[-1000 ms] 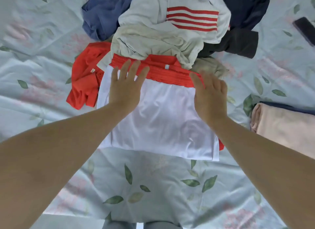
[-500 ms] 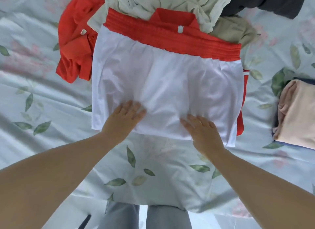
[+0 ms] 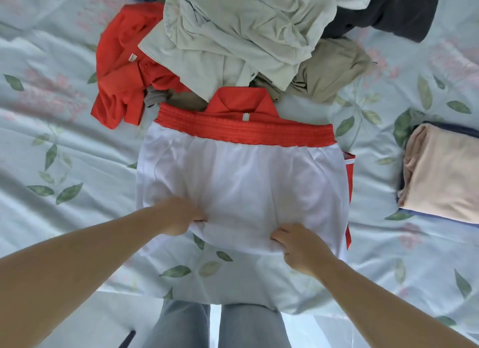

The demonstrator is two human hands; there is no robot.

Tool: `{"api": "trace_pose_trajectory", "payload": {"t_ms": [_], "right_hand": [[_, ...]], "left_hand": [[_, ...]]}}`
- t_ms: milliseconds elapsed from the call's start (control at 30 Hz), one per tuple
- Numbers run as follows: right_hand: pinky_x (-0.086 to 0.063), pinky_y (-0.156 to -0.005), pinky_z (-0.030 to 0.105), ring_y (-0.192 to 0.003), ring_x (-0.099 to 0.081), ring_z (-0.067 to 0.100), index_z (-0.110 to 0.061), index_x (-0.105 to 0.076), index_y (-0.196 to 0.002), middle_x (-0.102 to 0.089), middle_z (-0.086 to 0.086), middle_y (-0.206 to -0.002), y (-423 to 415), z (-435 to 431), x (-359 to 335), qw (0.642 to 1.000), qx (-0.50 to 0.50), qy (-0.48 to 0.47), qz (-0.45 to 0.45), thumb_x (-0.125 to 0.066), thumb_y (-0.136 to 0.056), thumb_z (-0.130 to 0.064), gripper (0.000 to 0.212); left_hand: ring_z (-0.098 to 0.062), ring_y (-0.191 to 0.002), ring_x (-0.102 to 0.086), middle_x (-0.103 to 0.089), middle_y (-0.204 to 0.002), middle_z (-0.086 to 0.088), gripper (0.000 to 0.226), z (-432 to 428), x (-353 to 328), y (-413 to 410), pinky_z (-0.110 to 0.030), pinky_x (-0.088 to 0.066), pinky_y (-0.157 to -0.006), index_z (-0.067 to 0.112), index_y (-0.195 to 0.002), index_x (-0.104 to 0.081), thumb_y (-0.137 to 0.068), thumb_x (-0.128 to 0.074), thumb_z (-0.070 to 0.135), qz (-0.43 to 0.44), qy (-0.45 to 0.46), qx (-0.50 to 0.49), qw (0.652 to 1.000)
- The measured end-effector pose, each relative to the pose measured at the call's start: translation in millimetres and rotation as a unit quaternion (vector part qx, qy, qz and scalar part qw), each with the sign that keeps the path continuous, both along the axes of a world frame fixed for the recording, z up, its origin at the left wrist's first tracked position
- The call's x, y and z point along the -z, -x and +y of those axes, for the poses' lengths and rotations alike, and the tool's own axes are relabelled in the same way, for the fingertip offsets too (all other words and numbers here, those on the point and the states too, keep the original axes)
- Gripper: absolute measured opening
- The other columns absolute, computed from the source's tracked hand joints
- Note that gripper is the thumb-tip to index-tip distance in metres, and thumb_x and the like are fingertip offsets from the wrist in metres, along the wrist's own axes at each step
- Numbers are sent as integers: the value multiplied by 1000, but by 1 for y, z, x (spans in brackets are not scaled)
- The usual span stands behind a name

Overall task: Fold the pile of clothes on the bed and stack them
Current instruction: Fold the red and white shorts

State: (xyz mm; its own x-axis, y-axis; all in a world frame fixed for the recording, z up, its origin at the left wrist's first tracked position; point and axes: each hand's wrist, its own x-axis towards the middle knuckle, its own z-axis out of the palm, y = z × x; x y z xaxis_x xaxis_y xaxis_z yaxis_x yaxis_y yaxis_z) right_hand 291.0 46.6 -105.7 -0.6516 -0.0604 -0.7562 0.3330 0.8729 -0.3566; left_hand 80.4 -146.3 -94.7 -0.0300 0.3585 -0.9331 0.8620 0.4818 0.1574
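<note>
Both the left hand (image 3: 178,216) and right hand (image 3: 300,246) curl fingers round the near hem of the white garment (image 3: 243,181), lying flat at centre; a pale leaf-printed bed sheet (image 3: 64,166) lies beneath; unfolded pile (image 3: 233,36) at 12 o'clock; folded stack (image 3: 440,174) at 3 o'clock.
</note>
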Motion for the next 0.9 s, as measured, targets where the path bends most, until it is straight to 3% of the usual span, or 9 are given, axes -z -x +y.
{"api": "trace_pose_trajectory", "payload": {"t_ms": [133,200,267,367,467,567,767,833,900], "right_hand": [[-31,-102,34,-125,-45,23,-26,-52,-130,-52,-4,-130,-43,-2,-9,985,167,-48,15,-40,-80,-64,64],[-39,-91,41,-114,-52,33,-14,-58,-120,-58,10,-118,-52,3,-13,928,339,-140,68,-57,-81,-52,54],[-37,-93,44,-116,-44,37,-10,-47,-126,-47,16,-126,-53,6,-15,849,493,-191,11,-66,-83,-34,53],[-40,-87,43,-111,-46,40,-5,-40,-125,-46,18,-120,-58,11,-4,758,640,-120,-38,-67,-83,-26,54],[-41,-73,39,-88,-53,36,-5,-49,-96,-53,9,-83,-68,12,6,722,689,-62,-5,-53,-91,-20,17],[-35,-66,37,-74,-46,30,-11,-44,-73,-45,5,-66,-75,21,0,700,708,-59,67,-44,-95,-27,27],[-37,-74,40,-81,-51,37,-4,-54,-91,-54,12,-78,-78,46,-8,779,601,-159,82,-41,-98,-21,23],[-42,-81,40,-96,-54,41,-4,-57,-108,-56,21,-103,-79,46,-3,752,634,-172,48,-47,-95,-20,23],[-48,-82,40,-95,-57,41,1,-54,-113,-58,23,-107,-79,36,6,686,715,-137,-9,-58,-89,-26,36]], "left_hand": [[-12,-134,-37,-34,-149,16,63,-24,1,-5,-21,-29,-106,41,-144,-29,-89,-59,32,-38,7,-129,991],[-11,-130,-41,-36,-147,14,69,-28,-1,-10,-18,-31,-103,39,-144,-29,-84,-65,43,-35,-10,-199,979],[-11,-129,-42,-37,-147,13,67,-26,-2,-19,-20,-34,-103,37,-145,-28,-87,-62,41,-2,-25,-218,976],[-13,-126,-45,-39,-146,10,63,-20,4,-32,-24,-38,-102,35,-144,-30,-88,-61,33,41,-53,-261,963],[-17,-115,-51,-52,-133,3,61,-20,8,-36,-29,-42,-98,30,-142,-36,-88,-63,31,44,-70,-370,925],[-18,-114,-51,-52,-131,2,57,-23,7,-40,-28,-42,-95,31,-142,-36,-90,-60,32,49,-67,-391,917],[-26,-138,-29,-34,-151,5,46,-38,4,-38,-26,-26,-105,27,-145,-34,-100,-36,17,71,-75,-381,919],[-23,-133,-37,-38,-148,4,45,-45,4,-36,-27,-30,-104,25,-142,-39,-98,-38,15,72,-94,-361,925],[-21,-127,-44,-45,-143,3,42,-54,7,-39,-29,-35,-101,23,-135,-47,-95,-42,13,100,-138,-348,922]]}}
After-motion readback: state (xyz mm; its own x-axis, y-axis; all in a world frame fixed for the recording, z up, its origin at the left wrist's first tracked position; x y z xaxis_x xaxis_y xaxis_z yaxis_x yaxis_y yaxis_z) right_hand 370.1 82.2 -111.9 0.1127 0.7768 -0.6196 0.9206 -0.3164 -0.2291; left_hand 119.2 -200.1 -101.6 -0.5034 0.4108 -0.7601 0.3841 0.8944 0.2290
